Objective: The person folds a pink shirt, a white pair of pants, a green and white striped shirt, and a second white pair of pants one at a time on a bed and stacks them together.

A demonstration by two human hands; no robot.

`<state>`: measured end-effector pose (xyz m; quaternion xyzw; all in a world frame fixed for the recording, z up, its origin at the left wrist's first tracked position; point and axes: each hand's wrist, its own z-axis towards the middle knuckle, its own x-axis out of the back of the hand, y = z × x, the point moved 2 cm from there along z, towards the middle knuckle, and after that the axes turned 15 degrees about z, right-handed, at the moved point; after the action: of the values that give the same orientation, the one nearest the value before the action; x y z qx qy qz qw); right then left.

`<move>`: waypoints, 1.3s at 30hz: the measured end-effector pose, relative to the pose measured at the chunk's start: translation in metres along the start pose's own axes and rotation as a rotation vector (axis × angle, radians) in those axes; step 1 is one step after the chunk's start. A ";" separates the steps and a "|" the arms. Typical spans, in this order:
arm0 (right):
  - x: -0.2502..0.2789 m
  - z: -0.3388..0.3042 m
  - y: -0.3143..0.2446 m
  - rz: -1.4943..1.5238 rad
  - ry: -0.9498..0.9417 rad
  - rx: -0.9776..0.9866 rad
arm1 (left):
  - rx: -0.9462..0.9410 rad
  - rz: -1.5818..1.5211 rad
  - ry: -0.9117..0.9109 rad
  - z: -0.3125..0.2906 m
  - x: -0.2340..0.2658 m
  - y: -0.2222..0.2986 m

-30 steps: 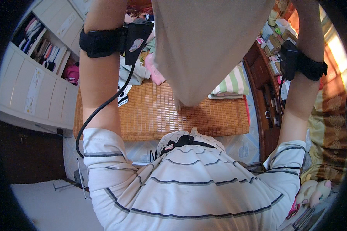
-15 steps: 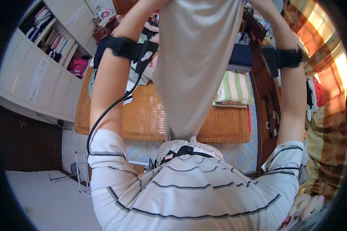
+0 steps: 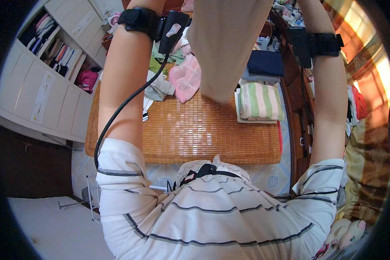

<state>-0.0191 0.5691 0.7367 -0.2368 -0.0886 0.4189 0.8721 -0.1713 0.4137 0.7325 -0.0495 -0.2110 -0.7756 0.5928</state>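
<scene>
A beige-grey knitted cloth (image 3: 224,47) hangs in front of me from above the upper edge, narrowing to a rounded lower end over the bed. Both my arms are raised on either side of it. My left forearm (image 3: 128,82) and my right forearm (image 3: 327,91) each wear a black strap with a small box. My hands are beyond the upper edge, so their grip on the cloth is hidden. Below the cloth lies the woven bamboo mat (image 3: 190,134) on the bed.
Loose clothes, among them a pink checked garment (image 3: 185,80), lie on the mat's left. A folded green-striped cloth (image 3: 262,102) and a dark blue folded piece (image 3: 265,63) are stacked at right. A white wardrobe (image 3: 26,82) stands left; a patterned curtain (image 3: 364,164) hangs right.
The cloth has risen and swung away from me, its lower end lifting off my lap to hang over the mat. Both arms have reached further up and forward, taking the hands out of view.
</scene>
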 end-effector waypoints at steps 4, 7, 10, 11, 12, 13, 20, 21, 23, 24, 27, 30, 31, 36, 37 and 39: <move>0.013 -0.002 -0.023 0.025 0.024 0.039 | -0.144 -0.016 0.090 0.006 0.000 0.023; 0.011 -0.034 -0.032 0.119 -0.001 0.064 | -0.006 -0.170 -0.067 -0.021 0.005 0.037; 0.004 -0.093 -0.032 -0.190 0.064 -0.125 | 0.102 -0.384 -0.194 -0.082 0.007 0.007; 0.038 -0.100 -0.067 -0.216 0.054 -0.112 | 0.065 -0.374 -0.240 -0.086 -0.019 0.020; 0.039 -0.128 -0.052 -0.099 0.044 -0.145 | 0.094 -0.233 -0.322 -0.116 -0.019 0.010; 0.028 -0.156 -0.053 -0.154 -0.031 -0.235 | 0.119 -0.211 -0.365 -0.144 -0.003 0.018; 0.028 -0.369 -0.034 0.213 -0.437 -1.081 | 0.435 -0.425 -1.137 -0.363 -0.006 0.056; 0.024 -0.397 -0.031 0.297 -0.411 -1.164 | 0.462 -0.506 -1.129 -0.394 -0.007 0.058; 0.024 -0.454 -0.027 0.372 -0.390 -1.323 | 0.663 -0.642 -1.264 -0.447 -0.014 0.065; 0.026 -0.480 -0.026 0.381 -0.406 -1.396 | 0.761 -0.724 -1.296 -0.466 -0.017 0.070; 0.021 -0.531 -0.037 0.393 -0.455 -1.607 | 0.878 -0.814 -1.379 -0.518 -0.013 0.084; 0.010 -0.558 -0.057 0.615 -0.313 -1.778 | 1.030 -1.062 -1.471 -0.544 -0.010 0.098; 0.009 -0.559 -0.061 0.677 -0.290 -1.845 | 1.075 -1.087 -1.476 -0.547 -0.008 0.101; 0.021 -0.580 -0.029 0.584 -0.221 -1.768 | 1.139 -0.951 -1.367 -0.589 -0.020 0.084; 0.024 -0.573 -0.011 0.443 -0.278 -1.673 | 1.112 -0.769 -1.370 -0.594 -0.027 0.070; 0.023 -0.546 0.026 0.176 -0.299 -1.571 | 1.093 -0.509 -1.250 -0.594 -0.046 0.033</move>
<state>0.1707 0.4160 0.2469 -0.7287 -0.4541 0.3285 0.3935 -0.0237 0.2190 0.1885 -0.1259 -0.8457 -0.5051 0.1176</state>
